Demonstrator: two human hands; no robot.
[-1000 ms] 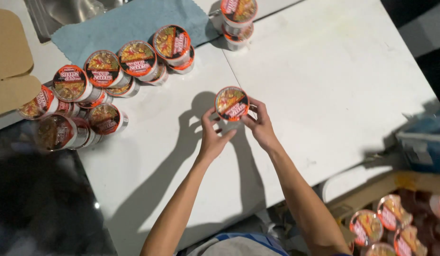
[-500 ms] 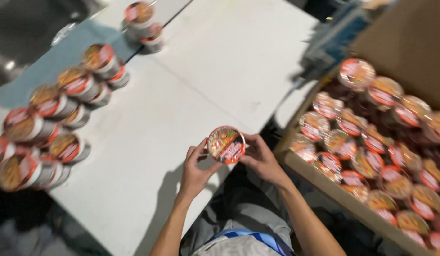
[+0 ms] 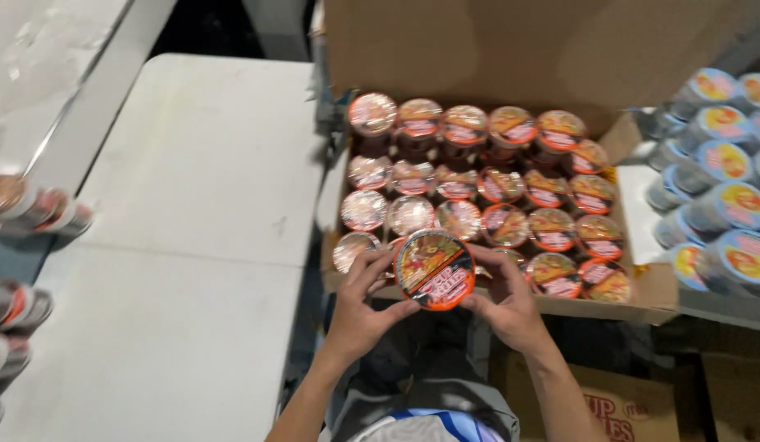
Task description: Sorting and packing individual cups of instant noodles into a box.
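Cup [image 3: 434,268]: noodle cup, red rim, clasped between left hand [image 3: 359,315] and right hand [image 3: 507,307], fingers closed on its sides, above near edge of box [image 3: 478,57]. Box: rows of like cups. Step: placing; needs lowering into a free slot.

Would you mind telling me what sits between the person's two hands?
In the head view, a noodle cup with a red-rimmed lid sits between the left hand and right hand, gripped by both.
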